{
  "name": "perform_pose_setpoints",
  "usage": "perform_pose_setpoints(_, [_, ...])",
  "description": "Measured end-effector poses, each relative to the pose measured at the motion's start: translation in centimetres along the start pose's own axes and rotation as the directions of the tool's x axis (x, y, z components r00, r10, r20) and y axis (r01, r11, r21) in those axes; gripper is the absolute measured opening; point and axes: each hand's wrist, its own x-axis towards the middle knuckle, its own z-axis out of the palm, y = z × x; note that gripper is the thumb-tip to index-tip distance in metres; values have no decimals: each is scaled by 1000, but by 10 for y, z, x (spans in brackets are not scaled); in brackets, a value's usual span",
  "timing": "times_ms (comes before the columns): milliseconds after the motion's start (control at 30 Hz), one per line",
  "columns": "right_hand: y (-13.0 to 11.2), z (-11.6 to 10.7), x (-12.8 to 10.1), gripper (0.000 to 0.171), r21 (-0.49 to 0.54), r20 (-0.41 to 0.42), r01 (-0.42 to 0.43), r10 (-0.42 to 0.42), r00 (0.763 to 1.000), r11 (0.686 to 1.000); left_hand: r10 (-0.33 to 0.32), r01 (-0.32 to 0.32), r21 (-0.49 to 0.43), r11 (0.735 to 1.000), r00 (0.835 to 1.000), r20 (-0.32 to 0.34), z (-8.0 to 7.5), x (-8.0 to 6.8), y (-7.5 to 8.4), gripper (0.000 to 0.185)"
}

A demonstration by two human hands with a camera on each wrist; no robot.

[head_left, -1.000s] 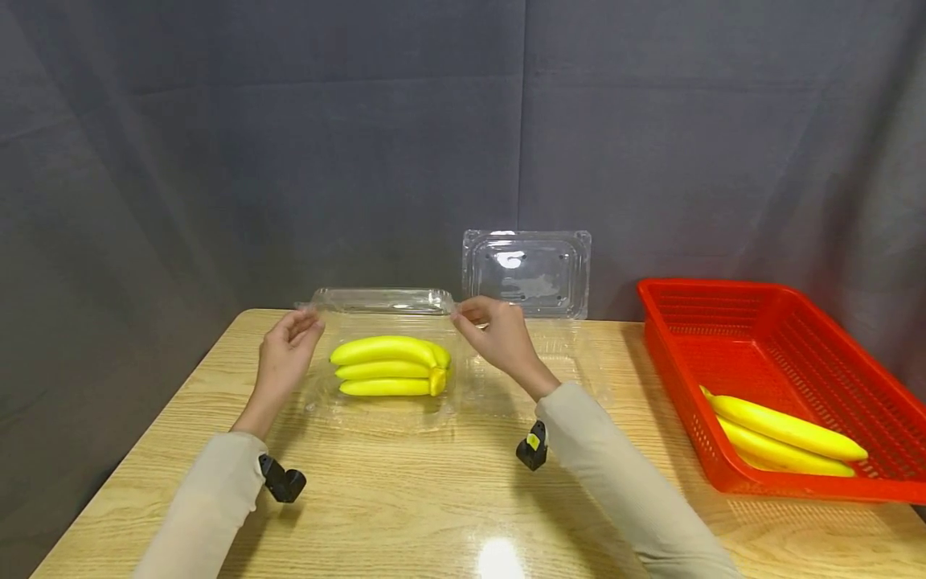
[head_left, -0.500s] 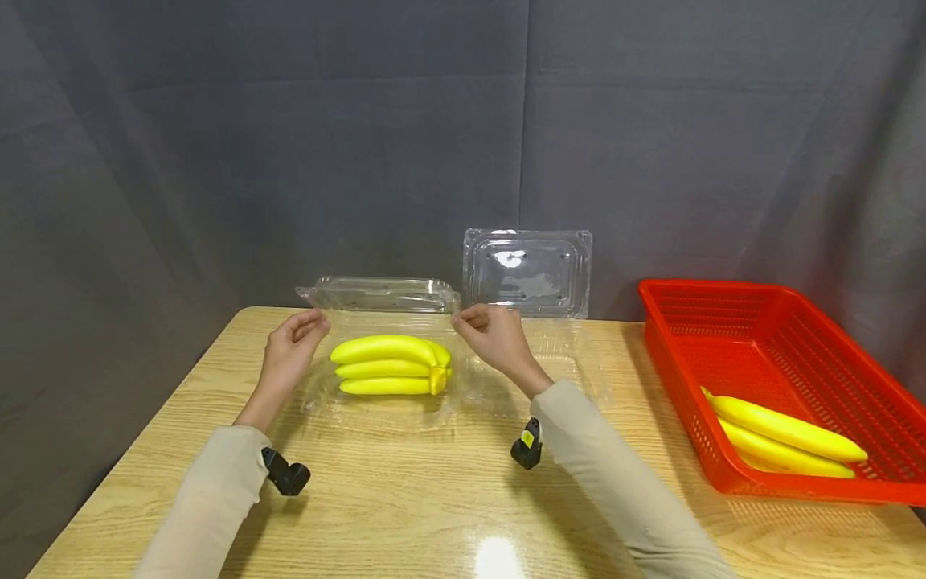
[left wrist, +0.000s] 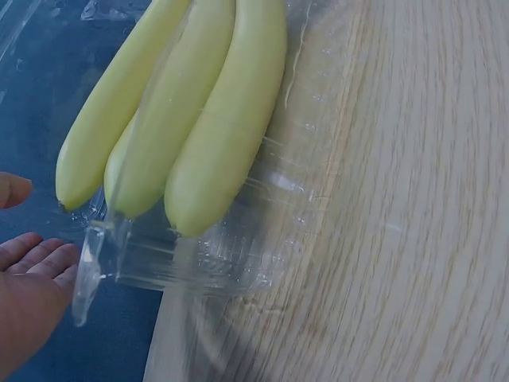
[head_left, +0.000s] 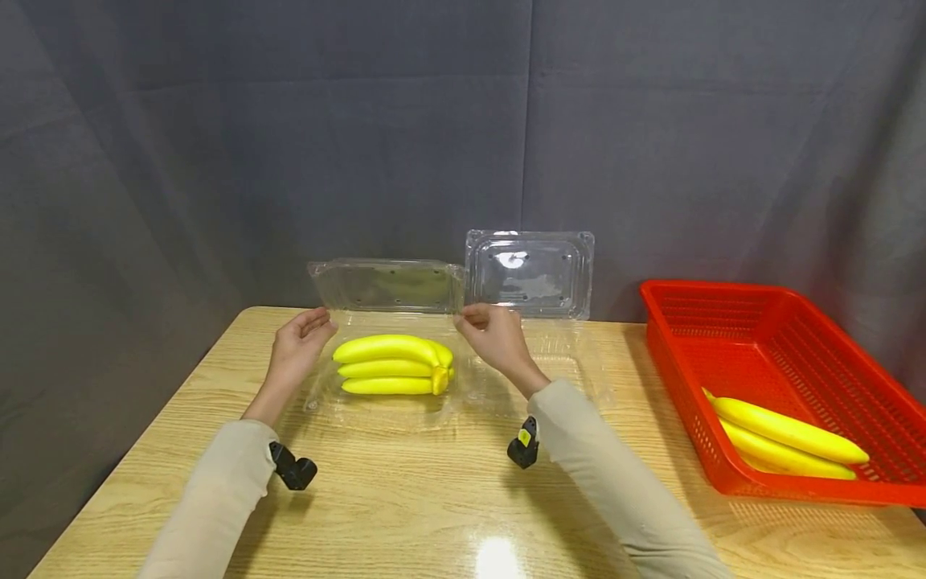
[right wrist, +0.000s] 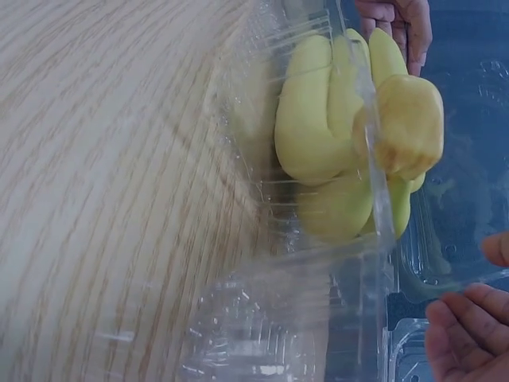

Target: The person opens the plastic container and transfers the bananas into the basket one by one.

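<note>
A clear plastic clamshell container (head_left: 383, 416) stands on the table with a bunch of yellow bananas (head_left: 391, 370) in its base. The container's lid (head_left: 391, 285) is raised at the back and tilts away. My left hand (head_left: 298, 342) is at the lid's lower left edge, fingers and thumb around it; the contact is hard to see through the clear plastic. At the lower right edge, my right hand (head_left: 499, 338) holds the lid between thumb and fingers. The right wrist view shows the stem end of the bananas (right wrist: 406, 127) and part of the right hand (right wrist: 473, 326).
A second clear clamshell (head_left: 531, 273) stands beside the first, its lid upright. To the right is a red plastic basket (head_left: 683, 386) with several bananas (head_left: 788, 430) in it. A dark curtain (head_left: 434, 145) hangs behind the wooden table (head_left: 405, 507).
The lid has swung upward from a low angle to nearly upright. Both hands stay at its sides; the left has moved slightly right. The bananas have not moved within the base.
</note>
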Motion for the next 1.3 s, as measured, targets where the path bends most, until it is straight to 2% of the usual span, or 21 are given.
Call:
perform_pose_setpoints(500, [1,6,1,44,-2,-16,-19,19,1000,1000,-40,40,-46,998,999,10,5,7,-1,55])
perform_pose_setpoints(733, [2,7,1,50,21,19,-60,60,998,998,-68,70,-65,995,997,25,7,9,-1,57])
perform_pose_setpoints(933, [2,6,2,53,36,35,-66,65,997,997,-77,77,-76,994,997,13,6,13,-2,55])
perform_pose_setpoints(1300, [-1,4,-1,58,75,106,-106,98,989,991,-116,116,-162,980,993,14,3,16,-3,54])
